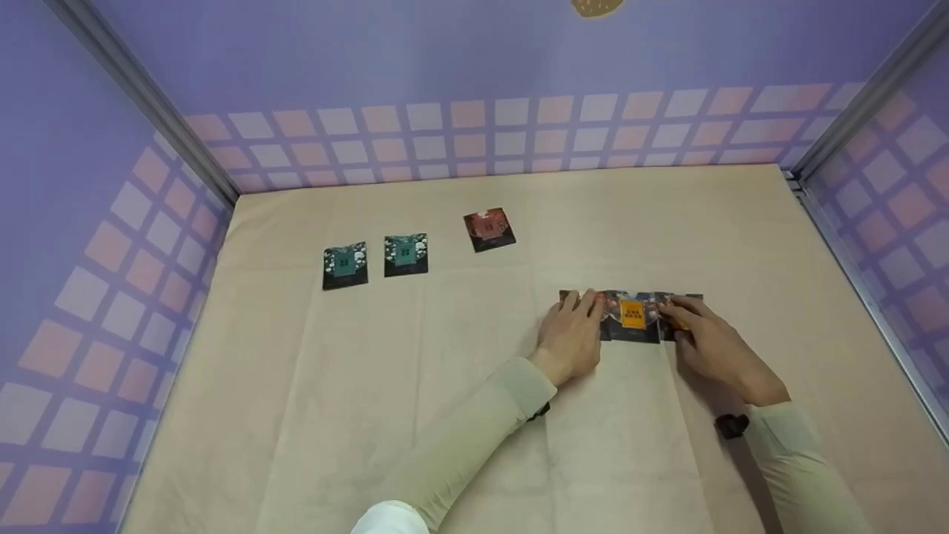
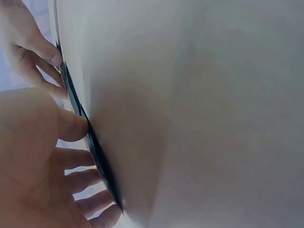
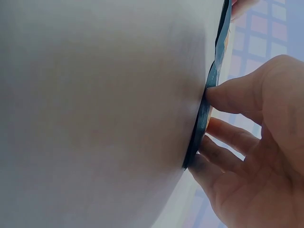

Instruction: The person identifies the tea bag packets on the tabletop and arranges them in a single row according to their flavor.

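Three flat, dark printed packets lie side by side in a row at the right in the head view. The middle packet (image 1: 632,317) has an orange label and shows between my hands. Over the left packet (image 1: 604,326), which has some red on it, rests my left hand (image 1: 569,337), hiding most of it. My right hand (image 1: 719,347) covers much of the right packet (image 1: 668,331), its fingertips on top. In the right wrist view the thumb (image 3: 232,97) touches the row's near edge. The left wrist view shows straight fingers (image 2: 78,182) along the packets.
Farther back on the cream cloth (image 1: 356,371) lie two green-labelled packets (image 1: 345,264) (image 1: 405,254) and a tilted red-labelled packet (image 1: 489,229). Purple panels with a checked band (image 1: 422,141) enclose the back and both sides of the table.
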`<move>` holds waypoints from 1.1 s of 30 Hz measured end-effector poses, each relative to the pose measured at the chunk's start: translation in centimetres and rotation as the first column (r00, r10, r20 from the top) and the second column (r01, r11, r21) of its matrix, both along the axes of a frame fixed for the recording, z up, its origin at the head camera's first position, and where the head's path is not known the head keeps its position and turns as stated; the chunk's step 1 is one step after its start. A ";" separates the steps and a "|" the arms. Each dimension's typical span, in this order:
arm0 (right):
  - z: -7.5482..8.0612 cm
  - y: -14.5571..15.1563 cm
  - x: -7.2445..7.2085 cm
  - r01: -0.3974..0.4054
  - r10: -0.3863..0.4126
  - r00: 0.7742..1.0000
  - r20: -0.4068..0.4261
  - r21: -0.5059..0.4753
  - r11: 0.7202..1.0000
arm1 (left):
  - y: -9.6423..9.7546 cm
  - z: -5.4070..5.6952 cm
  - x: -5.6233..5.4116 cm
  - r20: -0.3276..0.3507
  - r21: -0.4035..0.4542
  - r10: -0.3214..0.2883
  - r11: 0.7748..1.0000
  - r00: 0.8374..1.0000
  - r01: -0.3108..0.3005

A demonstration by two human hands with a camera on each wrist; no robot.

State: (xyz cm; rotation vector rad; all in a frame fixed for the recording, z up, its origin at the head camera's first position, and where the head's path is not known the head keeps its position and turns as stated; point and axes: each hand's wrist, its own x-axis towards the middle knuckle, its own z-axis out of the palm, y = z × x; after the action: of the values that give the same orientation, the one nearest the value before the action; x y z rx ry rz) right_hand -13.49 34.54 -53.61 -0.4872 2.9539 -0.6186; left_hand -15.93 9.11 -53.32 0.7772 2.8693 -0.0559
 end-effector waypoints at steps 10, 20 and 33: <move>-0.1 0.2 0.1 0.016 -0.015 0.999 0.040 -0.011 1.000 | -0.4 0.7 -0.1 -0.018 0.064 -0.017 0.998 1.000 0.018; -0.3 -0.1 0.2 0.006 -0.006 0.999 0.034 0.006 1.000 | -3.4 1.0 -3.3 -0.089 0.119 0.036 0.993 0.995 -0.026; 0.2 -0.1 -0.1 0.026 -0.026 0.999 0.046 0.006 1.000 | -6.9 0.3 -8.6 -0.143 0.239 0.187 0.959 0.972 -0.149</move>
State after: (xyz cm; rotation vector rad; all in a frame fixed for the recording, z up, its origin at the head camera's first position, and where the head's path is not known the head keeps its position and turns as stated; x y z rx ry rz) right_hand -13.60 34.47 -53.45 -0.4288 2.9216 -0.6164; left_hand -24.56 2.23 -53.01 0.5838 3.1273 0.2453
